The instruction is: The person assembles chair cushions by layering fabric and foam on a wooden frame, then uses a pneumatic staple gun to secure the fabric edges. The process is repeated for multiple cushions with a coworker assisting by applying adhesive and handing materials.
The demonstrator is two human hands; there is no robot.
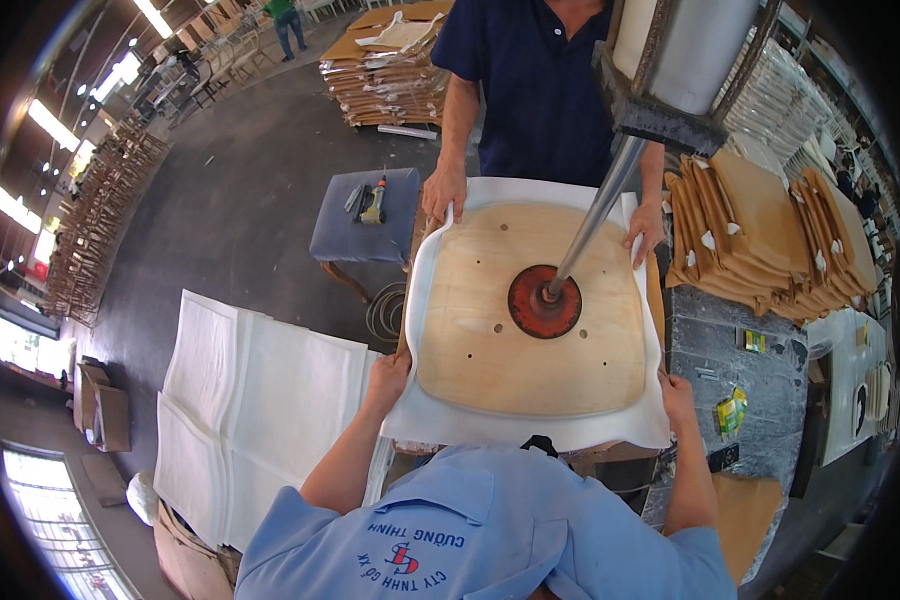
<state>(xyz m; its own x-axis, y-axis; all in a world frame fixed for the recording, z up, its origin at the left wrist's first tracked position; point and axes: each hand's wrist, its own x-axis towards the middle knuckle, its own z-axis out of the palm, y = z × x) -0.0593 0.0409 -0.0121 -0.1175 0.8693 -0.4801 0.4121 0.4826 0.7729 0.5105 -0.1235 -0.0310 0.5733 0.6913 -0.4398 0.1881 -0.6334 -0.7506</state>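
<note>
Two hands hold the near edge of a white cover sheet spread under a square plywood seat panel. The left hand is closed on the sheet's near left corner, fingers curled over the edge where it turns up beside the wood. The right hand grips the near right corner the same way, thumb side against the panel's edge. The panel lies flat in the middle of the sheet, pinned at its centre by a round red press pad on a slanted metal rod that comes down from a grey press head at the far right. Across the panel, a co-worker in a dark blue shirt holds both far corners of the sheet. To the left lies a stack of white fabric pieces, and beyond it a padded stool with a power drill on top. Covered seat pads are piled at the right.
</note>
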